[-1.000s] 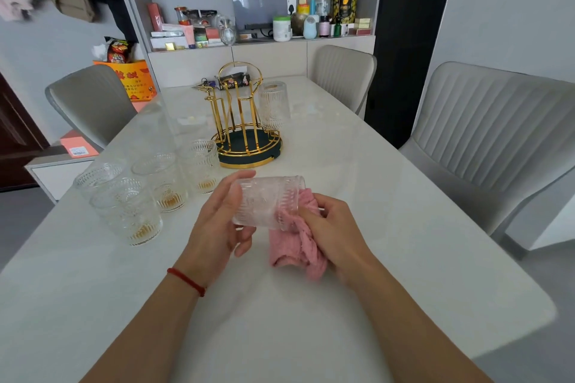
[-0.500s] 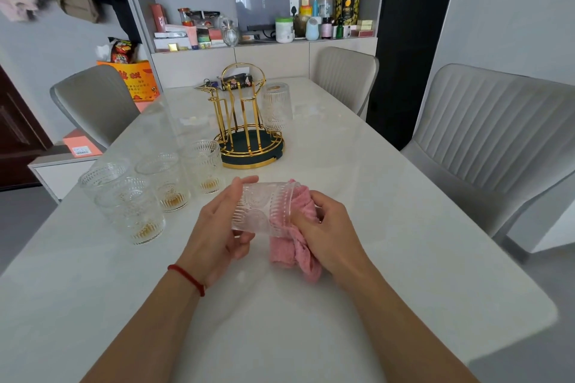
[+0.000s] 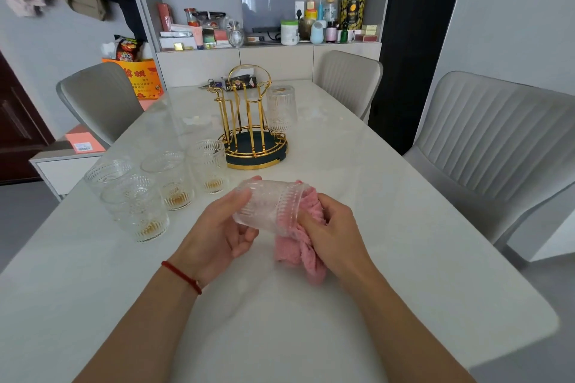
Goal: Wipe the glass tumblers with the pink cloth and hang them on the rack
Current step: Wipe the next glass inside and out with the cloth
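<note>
Left hand (image 3: 217, 227) grips tumbler (image 3: 269, 207); right hand (image 3: 329, 233) presses pink cloth (image 3: 298, 255) inside.

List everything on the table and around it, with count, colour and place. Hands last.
held tumbler: 1, clear, on its side between the hands
pink cloth: 1, pink, at the held tumbler's mouth
standing tumblers: 4, clear, table left
hung tumbler: 1, clear, upside down on the rack
rack: 1, gold with dark base, table centre
table: 1, white
chairs: 3, grey, around the table
left hand: holds the tumbler's base
right hand: grips the cloth
</note>
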`<state>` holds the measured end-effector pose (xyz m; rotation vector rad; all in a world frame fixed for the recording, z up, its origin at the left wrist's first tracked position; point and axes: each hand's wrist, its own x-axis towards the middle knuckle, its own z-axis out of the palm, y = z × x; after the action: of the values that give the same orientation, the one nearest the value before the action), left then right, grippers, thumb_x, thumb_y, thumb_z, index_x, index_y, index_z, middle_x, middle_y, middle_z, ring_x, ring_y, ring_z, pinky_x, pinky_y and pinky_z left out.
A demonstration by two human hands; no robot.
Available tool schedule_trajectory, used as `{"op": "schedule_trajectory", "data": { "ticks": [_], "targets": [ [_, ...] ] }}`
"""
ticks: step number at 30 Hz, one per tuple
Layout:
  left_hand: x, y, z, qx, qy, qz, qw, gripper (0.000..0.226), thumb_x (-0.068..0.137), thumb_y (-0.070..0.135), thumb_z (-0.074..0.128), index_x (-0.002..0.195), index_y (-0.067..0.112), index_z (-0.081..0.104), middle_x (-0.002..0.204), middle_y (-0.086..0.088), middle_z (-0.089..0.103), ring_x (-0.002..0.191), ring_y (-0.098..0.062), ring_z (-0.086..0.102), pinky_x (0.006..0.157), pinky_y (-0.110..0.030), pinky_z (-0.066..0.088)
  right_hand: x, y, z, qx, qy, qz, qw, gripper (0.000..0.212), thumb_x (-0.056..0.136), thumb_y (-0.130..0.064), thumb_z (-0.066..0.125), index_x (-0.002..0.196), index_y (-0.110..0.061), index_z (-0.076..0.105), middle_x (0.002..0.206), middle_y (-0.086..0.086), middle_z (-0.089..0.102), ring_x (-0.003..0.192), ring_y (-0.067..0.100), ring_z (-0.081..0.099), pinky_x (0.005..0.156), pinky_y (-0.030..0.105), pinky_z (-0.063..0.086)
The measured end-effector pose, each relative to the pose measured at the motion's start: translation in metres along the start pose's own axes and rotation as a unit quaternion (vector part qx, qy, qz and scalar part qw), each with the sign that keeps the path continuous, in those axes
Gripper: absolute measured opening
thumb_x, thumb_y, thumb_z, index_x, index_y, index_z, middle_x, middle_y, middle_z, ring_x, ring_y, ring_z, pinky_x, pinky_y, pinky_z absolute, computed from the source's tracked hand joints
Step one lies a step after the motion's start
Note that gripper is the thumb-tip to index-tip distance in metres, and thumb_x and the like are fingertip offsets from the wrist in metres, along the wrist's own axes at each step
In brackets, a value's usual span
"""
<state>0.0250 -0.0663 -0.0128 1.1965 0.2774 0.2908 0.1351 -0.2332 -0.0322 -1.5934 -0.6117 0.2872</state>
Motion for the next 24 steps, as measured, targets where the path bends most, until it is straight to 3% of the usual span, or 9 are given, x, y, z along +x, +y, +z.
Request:
{"op": "schedule_trajectory", "data": {
  "ticks": [3,6,10,12,13,15,18,21,24],
  "targets": [
    [0.002,0.000,0.003,-0.012,0.051,0.050,0.997,0.059,0.085,0.052,0.072,0.132,0.017,0.067,0.098,-0.004,0.067,0.050,-0.009,0.044,0.033,-0.016,0.029,-0.001,-0.004,-0.003,0.077,-0.027,0.043,0.996,0.013,0.100,-0.022,0.066,0.109,-0.021,0.076,0.102,0.002,0.080,0.098,0.022,0.077,0.086,0.039,0.064],
    [0.001,0.008,0.002,-0.028,0.116,0.118,0.986,0.093,0.058,0.071,0.089,0.136,0.024,0.066,0.108,0.002,0.067,0.064,-0.009,0.047,0.047,-0.017,0.035,0.000,-0.002,-0.008,0.130,0.025,0.066,0.989,0.014,0.104,-0.025,0.062,0.109,-0.026,0.074,0.105,0.001,0.080,0.101,0.021,0.077,0.094,0.045,0.062],
    [-0.010,0.029,0.003,0.176,0.155,0.254,0.938,0.082,0.063,0.049,0.094,0.138,0.036,0.060,0.119,0.007,0.075,0.107,-0.011,0.070,0.086,-0.027,0.055,0.004,-0.015,-0.015,0.115,0.076,0.007,0.990,0.017,0.107,-0.026,0.056,0.117,-0.029,0.069,0.110,-0.001,0.077,0.098,0.014,0.075,0.085,0.035,0.062],
    [-0.011,0.036,0.007,0.303,0.153,0.281,0.898,0.093,0.059,0.037,0.101,0.139,0.037,0.054,0.120,0.012,0.074,0.116,-0.009,0.068,0.096,-0.027,0.054,0.003,-0.033,-0.016,0.082,0.042,-0.044,0.995,0.020,0.108,-0.029,0.053,0.124,-0.030,0.065,0.102,-0.004,0.074,0.079,0.015,0.074,0.064,0.032,0.062],
    [-0.011,0.039,0.011,0.351,0.144,0.287,0.880,0.096,0.059,0.033,0.101,0.140,0.037,0.050,0.119,0.015,0.073,0.118,-0.007,0.066,0.098,-0.025,0.052,0.003,-0.044,-0.015,0.056,0.010,-0.073,0.996,0.021,0.108,-0.030,0.052,0.126,-0.030,0.064,0.094,-0.004,0.071,0.064,0.017,0.068,0.051,0.032,0.056],
    [-0.009,0.040,0.018,0.407,0.124,0.290,0.857,0.101,0.060,0.030,0.101,0.144,0.036,0.045,0.113,0.018,0.073,0.113,0.001,0.065,0.094,-0.014,0.050,0.005,-0.064,-0.008,0.025,-0.068,-0.133,0.988,0.024,0.109,-0.024,0.050,0.128,-0.030,0.063,0.082,-0.001,0.065,0.054,0.016,0.055,0.043,0.026,0.044],
    [-0.003,0.041,0.026,0.453,0.120,0.269,0.841,0.111,0.058,0.027,0.102,0.149,0.034,0.039,0.101,0.024,0.071,0.100,0.017,0.062,0.083,0.002,0.039,0.005,-0.083,0.008,-0.084,-0.159,-0.207,0.962,0.030,0.110,-0.020,0.049,0.134,-0.032,0.064,0.079,-0.012,0.063,0.059,0.007,0.056,0.052,0.022,0.049],
    [-0.001,0.045,0.019,0.452,0.107,0.232,0.855,0.120,0.055,0.030,0.103,0.154,0.033,0.035,0.104,0.019,0.075,0.098,0.009,0.067,0.088,-0.008,0.049,-0.005,-0.077,0.004,-0.157,-0.222,-0.225,0.936,0.032,0.108,-0.027,0.053,0.138,-0.035,0.062,0.093,-0.035,0.063,0.073,0.008,0.070,0.068,0.022,0.061],
    [-0.006,0.041,0.012,0.455,0.094,0.237,0.853,0.123,0.052,0.041,0.101,0.154,0.034,0.034,0.113,0.016,0.075,0.105,0.000,0.069,0.092,-0.010,0.049,-0.011,-0.072,-0.018,-0.157,-0.227,-0.249,0.929,0.028,0.106,-0.032,0.051,0.124,-0.046,0.067,0.086,-0.007,0.074,0.063,0.021,0.069,0.057,0.038,0.061]
  ]
}}
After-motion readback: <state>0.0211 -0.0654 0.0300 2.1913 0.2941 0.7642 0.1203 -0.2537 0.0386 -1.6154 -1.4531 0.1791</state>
